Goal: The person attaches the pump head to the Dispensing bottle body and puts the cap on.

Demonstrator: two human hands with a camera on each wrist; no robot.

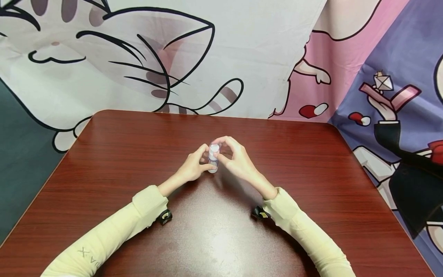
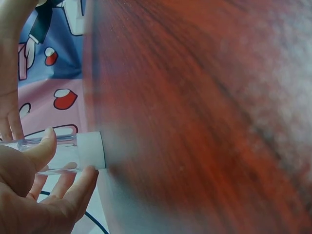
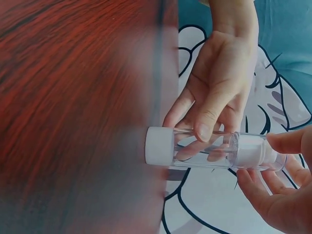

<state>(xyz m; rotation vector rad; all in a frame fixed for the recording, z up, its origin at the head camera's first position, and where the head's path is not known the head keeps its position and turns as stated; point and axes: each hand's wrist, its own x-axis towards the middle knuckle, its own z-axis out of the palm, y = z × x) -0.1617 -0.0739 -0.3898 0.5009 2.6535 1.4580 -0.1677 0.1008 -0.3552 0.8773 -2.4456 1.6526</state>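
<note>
A small clear pump bottle (image 1: 214, 149) stands upright on the wooden table, between both hands. Its white base (image 3: 160, 146) and see-through body show in the right wrist view, with a clear cap (image 3: 243, 150) over a white pump top. My left hand (image 1: 191, 166) grips the lower body, thumb on the near side and fingers round the far side. Up at the cap, my right hand (image 1: 241, 161) pinches it between thumb and fingers. From the left wrist view, the left thumb and fingers lie about the body just above the white base (image 2: 91, 150).
The reddish-brown table (image 1: 138, 138) has a glossy glare in front of the hands. Behind it hangs a cartoon-printed cloth (image 1: 259, 57), close past the table's far edge. A small black device (image 1: 164, 217) sits at each wrist, below the pale yellow sleeves (image 1: 114, 227).
</note>
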